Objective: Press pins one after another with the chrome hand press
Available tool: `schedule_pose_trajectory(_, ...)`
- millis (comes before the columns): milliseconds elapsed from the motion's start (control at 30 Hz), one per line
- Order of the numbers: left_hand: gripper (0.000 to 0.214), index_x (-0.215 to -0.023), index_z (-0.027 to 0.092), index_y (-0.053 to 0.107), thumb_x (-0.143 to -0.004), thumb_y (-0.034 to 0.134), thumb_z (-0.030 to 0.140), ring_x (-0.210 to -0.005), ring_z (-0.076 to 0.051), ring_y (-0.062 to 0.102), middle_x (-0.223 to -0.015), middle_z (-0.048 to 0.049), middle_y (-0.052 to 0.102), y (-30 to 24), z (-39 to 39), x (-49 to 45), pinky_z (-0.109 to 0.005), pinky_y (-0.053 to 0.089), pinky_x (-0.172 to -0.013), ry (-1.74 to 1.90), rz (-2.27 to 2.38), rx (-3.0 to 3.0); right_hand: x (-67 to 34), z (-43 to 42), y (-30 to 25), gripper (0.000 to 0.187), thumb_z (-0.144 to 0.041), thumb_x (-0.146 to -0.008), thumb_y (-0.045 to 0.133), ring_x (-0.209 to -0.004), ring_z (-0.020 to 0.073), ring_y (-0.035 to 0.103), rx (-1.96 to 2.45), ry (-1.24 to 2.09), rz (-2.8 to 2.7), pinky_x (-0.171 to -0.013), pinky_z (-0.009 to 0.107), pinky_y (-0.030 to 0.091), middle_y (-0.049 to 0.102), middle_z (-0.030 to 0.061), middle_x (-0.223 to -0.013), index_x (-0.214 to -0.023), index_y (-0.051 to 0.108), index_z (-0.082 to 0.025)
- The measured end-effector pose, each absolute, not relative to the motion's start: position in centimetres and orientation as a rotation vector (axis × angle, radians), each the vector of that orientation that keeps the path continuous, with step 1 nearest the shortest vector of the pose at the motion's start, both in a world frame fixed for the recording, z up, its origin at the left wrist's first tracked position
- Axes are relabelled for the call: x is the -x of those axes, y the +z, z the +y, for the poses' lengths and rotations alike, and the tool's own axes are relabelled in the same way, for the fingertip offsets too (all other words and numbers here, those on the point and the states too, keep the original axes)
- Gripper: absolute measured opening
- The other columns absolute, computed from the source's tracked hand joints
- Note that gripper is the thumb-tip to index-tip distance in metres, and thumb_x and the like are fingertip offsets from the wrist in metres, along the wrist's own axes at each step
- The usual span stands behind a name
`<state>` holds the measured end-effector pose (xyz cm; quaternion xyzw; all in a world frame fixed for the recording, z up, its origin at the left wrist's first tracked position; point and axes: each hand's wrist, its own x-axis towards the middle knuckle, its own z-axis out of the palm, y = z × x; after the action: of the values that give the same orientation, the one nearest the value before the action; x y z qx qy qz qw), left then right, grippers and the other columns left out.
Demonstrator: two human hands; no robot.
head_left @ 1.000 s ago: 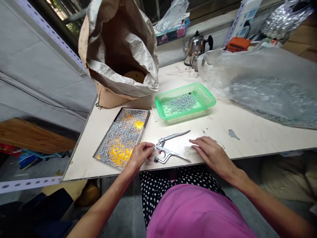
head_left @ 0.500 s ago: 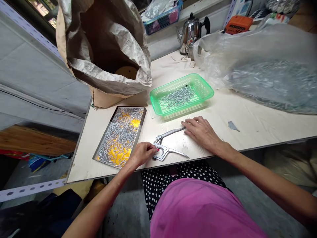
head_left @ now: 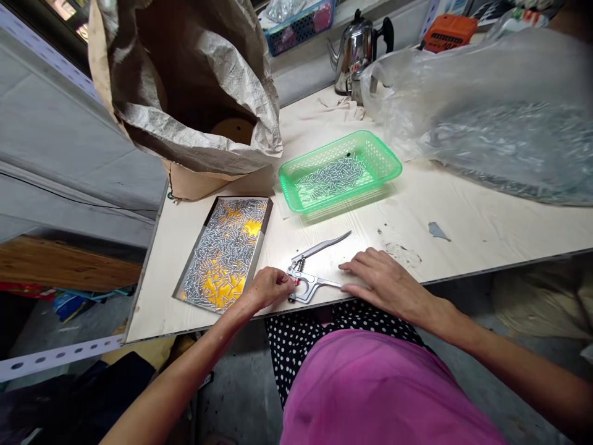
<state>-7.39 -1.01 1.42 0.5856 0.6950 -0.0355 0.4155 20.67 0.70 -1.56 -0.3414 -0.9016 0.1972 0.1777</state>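
Silver hand pliers (head_left: 311,267) lie on the pale table (head_left: 463,228) near its front edge, handles spread apart. My left hand (head_left: 269,287) is pinched at the pliers' head, fingertips together on something too small to make out. My right hand (head_left: 386,281) lies flat with fingers extended, covering the end of the lower handle. A metal tray (head_left: 224,252) with a yellow bottom, holding several small silver pins, sits just left of my left hand.
A green plastic basket (head_left: 340,173) with several pins stands behind the pliers. A large brown paper sack (head_left: 194,99) rises at the back left. A clear plastic bag of metal parts (head_left: 500,130) fills the right. A steel kettle (head_left: 356,52) stands at the back.
My right hand moved from the upper handle back toward the table's front edge and now rests on the lower handle. The left hand stayed at the pliers' head.
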Motion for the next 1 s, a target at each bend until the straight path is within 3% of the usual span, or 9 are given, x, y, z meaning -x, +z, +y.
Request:
schedule_pose_trajectory(133,0.034,-0.068,0.012,0.071,-0.071,0.059,0.044,-0.054,-0.011,0.044,-0.054,0.0017,0.054,1.0,-1.8,7.3,-0.024,0.028,-0.053,-0.075,1.7,-1.397,-20.0,-1.1,-2.2,0.032,-0.037,-0.091,0.061,-0.091,0.0241,0.053,0.963,0.573,-2.603,-0.08,0.038,0.042,0.061,0.008,-0.099,-0.117,0.06,-0.019)
schedule_pose_trajectory(267,0.035,-0.063,0.012,0.068,-0.07,0.061,0.046,-0.05,-0.01,0.039,-0.049,0.0029,0.049,0.7,-2.4,7.1,-0.024,0.026,-0.052,-0.011,1.684,-1.329,-19.0,-1.9,-2.9,0.015,-0.024,-0.094,0.055,-0.088,0.0214,0.054,0.991,0.58,-2.568,-0.078,0.035,0.042,0.06,0.0071,-0.094,-0.105,0.063,-0.018)
schedule_pose_trajectory(433,0.038,-0.065,0.012,0.067,-0.067,0.061,0.05,-0.049,-0.01,0.039,-0.049,0.0028,0.049,0.3,-2.6,7.1,-0.024,0.026,-0.05,-0.026,1.726,-1.278,-18.4,-1.9,-3.4,0.015,-0.019,-0.096,0.049,-0.08,0.0195,0.053,1.044,0.509,-2.589,-0.072,0.033,0.04,0.06,0.0074,-0.089,-0.092,0.063,-0.017)
schedule_pose_trajectory(667,0.042,-0.054,0.018,0.052,-0.066,0.061,0.057,-0.044,-0.009,0.035,-0.044,0.0042,0.044,0.0,-2.7,7.2,-0.024,0.024,-0.048,0.008,1.639,-1.181,-19.1,-1.3,-2.5,0.015,-0.026,-0.096,0.052,-0.087,0.0207,0.056,0.997,0.628,-2.589,-0.076,0.035,0.045,0.061,0.0082,-0.095,-0.102,0.064,-0.019)
schedule_pose_trajectory(767,0.042,-0.054,0.018,0.051,-0.066,0.062,0.057,-0.043,-0.008,0.034,-0.043,0.0046,0.044,0.1,-2.6,7.1,-0.024,0.024,-0.047,-0.006,1.629,-1.183,-19.7,0.7,-2.1,0.049,-0.047,-0.091,0.057,-0.115,0.0284,0.051,0.971,0.615,-2.578,-0.092,0.044,0.046,0.057,0.0151,-0.125,-0.13,0.052,-0.018)
schedule_pose_trajectory(867,0.043,-0.053,0.018,0.05,-0.065,0.062,0.057,-0.042,-0.008,0.034,-0.043,0.0052,0.042,0.2,-2.7,7.0,-0.024,0.023,-0.046,0.007,1.632,-1.186,-20.0,3.5,-2.3,0.092,-0.067,-0.077,0.063,-0.139,0.0396,0.028,0.975,0.492,-2.673,-0.106,0.058,0.034,0.036,0.0231,-0.15,-0.146,0.034,-0.013)
schedule_pose_trajectory(1000,0.042,-0.053,0.019,0.049,-0.066,0.061,0.057,-0.043,-0.008,0.035,-0.044,0.0053,0.042,0.2,-3.3,6.9,-0.024,0.024,-0.046,0.06,1.643,-1.183,-19.3,6.7,-2.7,0.113,-0.074,-0.065,0.069,-0.143,0.044,0.016,0.865,0.495,-2.877,-0.11,0.064,0.024,0.027,0.025,-0.154,-0.149,0.029,-0.01)
